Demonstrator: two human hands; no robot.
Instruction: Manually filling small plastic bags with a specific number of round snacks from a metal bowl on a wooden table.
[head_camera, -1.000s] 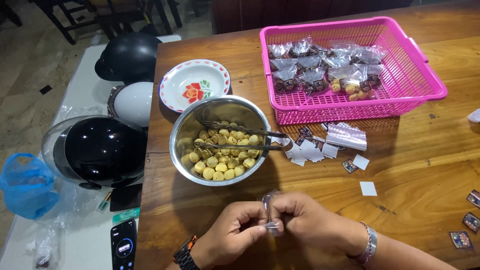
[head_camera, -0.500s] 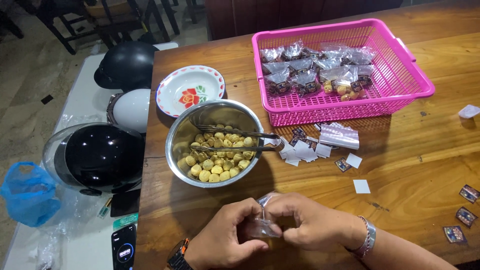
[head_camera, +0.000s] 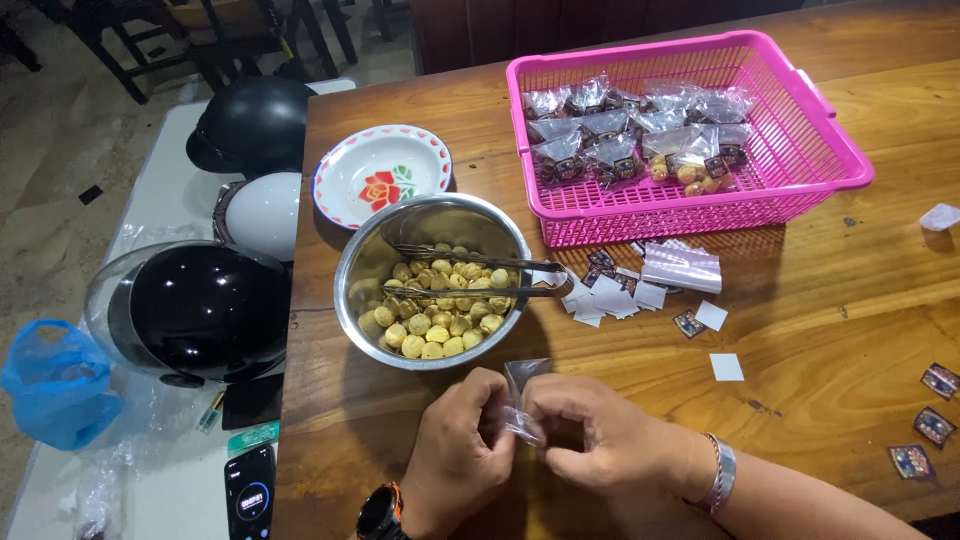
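My left hand (head_camera: 462, 452) and my right hand (head_camera: 598, 440) meet at the near edge of the wooden table (head_camera: 830, 320), both pinching a small clear plastic bag (head_camera: 522, 388) that stands up between the fingers. Just beyond them sits a steel bowl (head_camera: 363, 268) of small round yellow cookies (head_camera: 440, 315), with metal tongs (head_camera: 480, 272) lying across its rim. A pink plastic basket (head_camera: 835, 140) at the back holds several filled clear packets (head_camera: 640, 135).
A floral plate (head_camera: 381, 172) lies behind the bowl. Loose label cards (head_camera: 610, 295) and a stack of clear bags (head_camera: 682, 268) lie beside the basket. Helmets (head_camera: 200, 305), a blue bag (head_camera: 55, 385) and a phone (head_camera: 248, 492) rest on a white table at left.
Both hands have shifted slightly toward the bowl while working the clear bag; the bag now sticks up more openly between the fingers. The view has shifted a little.
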